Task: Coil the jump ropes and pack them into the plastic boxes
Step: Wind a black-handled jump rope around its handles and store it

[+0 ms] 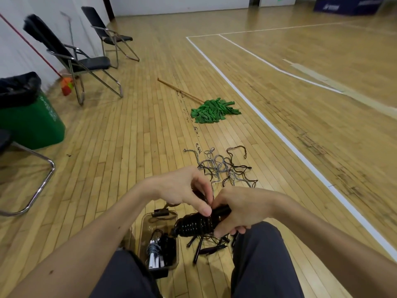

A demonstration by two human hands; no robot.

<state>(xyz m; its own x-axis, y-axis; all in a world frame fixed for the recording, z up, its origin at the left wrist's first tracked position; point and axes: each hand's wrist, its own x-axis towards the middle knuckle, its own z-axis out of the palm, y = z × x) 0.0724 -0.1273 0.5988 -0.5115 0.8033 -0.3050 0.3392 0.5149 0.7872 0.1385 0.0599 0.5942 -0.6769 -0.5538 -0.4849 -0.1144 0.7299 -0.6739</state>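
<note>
Two hands meet over one black jump rope (194, 226), held above the person's lap and just over the plastic box (143, 232) on the floor. The right hand (242, 209) has its fingers curled round the handle end, and the left hand (182, 188) pinches the cord between thumb and fingers (205, 208) where the wraps stop. The step looks like finishing the coil. To do it well, the right hand should grip firmly so the bundle cannot twist. The left should lay each turn snug against the last, then tuck the free end under a wrap before letting go, or the coil will likely spring loose. The bundle can then drop into the box beside the coiled ropes already there. A tangle of loose ropes (223, 168) lies on the floor beyond the hands.
</note>
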